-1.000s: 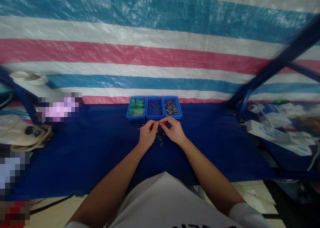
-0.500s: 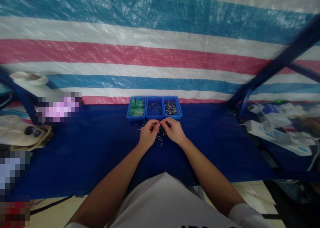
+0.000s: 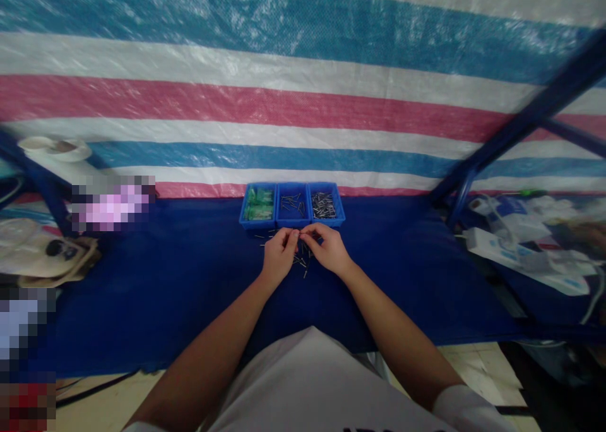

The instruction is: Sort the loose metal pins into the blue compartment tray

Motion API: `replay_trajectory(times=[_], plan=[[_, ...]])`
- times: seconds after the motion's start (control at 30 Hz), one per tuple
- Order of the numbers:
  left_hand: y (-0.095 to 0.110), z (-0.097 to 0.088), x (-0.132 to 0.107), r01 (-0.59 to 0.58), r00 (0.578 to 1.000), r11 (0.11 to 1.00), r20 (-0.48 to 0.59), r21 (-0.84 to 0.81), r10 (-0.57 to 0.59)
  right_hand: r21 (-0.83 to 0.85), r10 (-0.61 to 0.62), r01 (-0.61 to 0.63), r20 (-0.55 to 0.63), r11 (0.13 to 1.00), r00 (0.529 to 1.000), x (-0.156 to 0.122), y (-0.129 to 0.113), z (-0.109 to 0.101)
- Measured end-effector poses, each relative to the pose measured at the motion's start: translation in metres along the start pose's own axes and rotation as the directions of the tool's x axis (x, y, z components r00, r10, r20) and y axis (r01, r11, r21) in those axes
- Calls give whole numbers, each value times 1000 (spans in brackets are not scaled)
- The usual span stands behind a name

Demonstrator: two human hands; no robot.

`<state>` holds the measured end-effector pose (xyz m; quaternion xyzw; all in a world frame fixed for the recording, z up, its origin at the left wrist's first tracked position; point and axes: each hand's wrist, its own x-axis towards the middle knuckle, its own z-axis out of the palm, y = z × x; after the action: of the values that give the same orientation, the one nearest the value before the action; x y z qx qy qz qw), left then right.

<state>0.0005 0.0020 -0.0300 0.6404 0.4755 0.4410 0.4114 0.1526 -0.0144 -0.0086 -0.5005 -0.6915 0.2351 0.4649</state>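
Observation:
My left hand (image 3: 280, 250) and my right hand (image 3: 327, 247) meet fingertip to fingertip just in front of three blue bins. Both are closed in a pinch, and whatever they hold is too small to make out. Below and around the fingers, several thin metal pins (image 3: 303, 263) lie loose on the blue table surface (image 3: 199, 274). The left bin (image 3: 243, 216) holds green and clear pieces. A few metal pins (image 3: 292, 202) lie in the middle bin (image 3: 294, 220). In the right bin (image 3: 341, 216) is a dense pile of similar metal pins (image 3: 324, 206).
A striped plastic sheet (image 3: 303, 84) hangs behind the table. On the right, a white box (image 3: 497, 249) and plastic bags stand by a blue metal frame (image 3: 516, 129). To the left are a white roll (image 3: 57, 157) and a basket (image 3: 61, 271) holding things.
My fingertips have shifted very slightly to the left, still pinched together. The bins and the loose pins look the same.

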Motion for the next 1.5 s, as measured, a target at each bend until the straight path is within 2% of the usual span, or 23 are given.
replay_trajectory(times=[0.1,0.3,0.6,1.1,1.37,1.5], plan=[[-1,1,0,7,1000,999,9,-54,-7,-46,8,-8,-5,999,1000,0,0,-2],[0,1,0,-18,999,999,35,-41,19,-88,24,-26,-20,996,1000,1,0,-3],[1,-1,0,-28,1000,1000,13,2,28,37,5,-5,-24,999,1000,0,0,0],[1,1,0,9,999,999,36,-49,-7,-102,2,-1,4,995,1000,1,2,-3],[1,0,0,-4,1000,1000,-10,17,5,35,48,-47,-10,998,999,1,-1,-1],[1,0,0,2,1000,1000,-17,14,-2,22,24,-24,26,999,999,1,-2,-1]])
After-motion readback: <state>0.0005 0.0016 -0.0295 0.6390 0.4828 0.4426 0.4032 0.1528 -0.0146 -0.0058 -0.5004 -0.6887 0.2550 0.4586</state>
